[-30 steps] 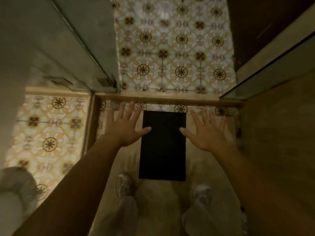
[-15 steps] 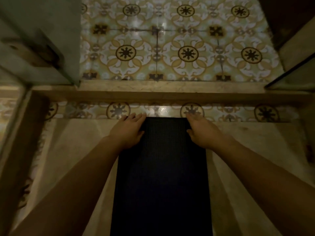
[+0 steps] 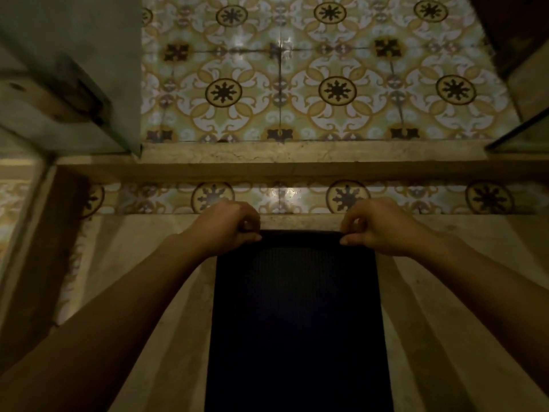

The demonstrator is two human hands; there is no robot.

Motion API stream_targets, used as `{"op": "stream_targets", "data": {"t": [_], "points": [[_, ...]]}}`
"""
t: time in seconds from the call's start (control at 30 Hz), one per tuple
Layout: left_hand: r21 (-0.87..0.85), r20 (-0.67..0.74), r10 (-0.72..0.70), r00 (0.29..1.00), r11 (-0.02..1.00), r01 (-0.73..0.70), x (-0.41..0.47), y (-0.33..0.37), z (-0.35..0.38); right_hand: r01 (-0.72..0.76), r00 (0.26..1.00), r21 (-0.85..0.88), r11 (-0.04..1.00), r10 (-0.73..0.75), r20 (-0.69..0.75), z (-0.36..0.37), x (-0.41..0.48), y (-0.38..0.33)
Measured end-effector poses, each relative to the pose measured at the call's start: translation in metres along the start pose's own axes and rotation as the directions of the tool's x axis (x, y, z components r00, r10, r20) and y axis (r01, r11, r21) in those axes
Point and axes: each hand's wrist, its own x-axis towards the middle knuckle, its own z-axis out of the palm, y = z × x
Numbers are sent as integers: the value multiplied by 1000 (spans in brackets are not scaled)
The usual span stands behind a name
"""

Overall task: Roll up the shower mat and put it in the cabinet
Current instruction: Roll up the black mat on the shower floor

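A dark, finely textured shower mat (image 3: pixel 297 316) lies flat on the beige shower floor and runs from the lower edge of the view up to the threshold. My left hand (image 3: pixel 225 226) pinches the mat's far left corner, fingers curled over the edge. My right hand (image 3: pixel 377 226) pinches the far right corner the same way. The far edge between my hands is lifted slightly and starts to curl toward me. No cabinet is in view.
A raised stone threshold (image 3: pixel 297 162) crosses the view just beyond the mat. Patterned floor tiles (image 3: pixel 326 84) lie past it. A glass shower door (image 3: pixel 74 69) with a metal hinge stands at the upper left, and another glass panel (image 3: pixel 523 135) at the right.
The view has dropped closer to the floor. My hands went from hovering open beside the mat to resting on its far corners, and now they grip the far edge and lift it.
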Motion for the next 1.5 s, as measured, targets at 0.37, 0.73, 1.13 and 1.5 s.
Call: {"op": "stream_targets", "data": {"t": [0.37,0.73,1.13,1.5], "points": [[29,31,2,1000,1000,-3,4,2,16,-17,1000,-80,997,16,-14,21,3,-3],[200,-41,-56,998,978,63,43,13,-10,53,980,-255,966,-98,-171,9,33,1],[285,39,13,999,958,-24,66,9,-6,42,997,-314,948,-61,-49,-1,57,4],[350,-154,185,970,929,-122,34,11,14,131,973,-398,908,-195,-125,14,31,2]]}}
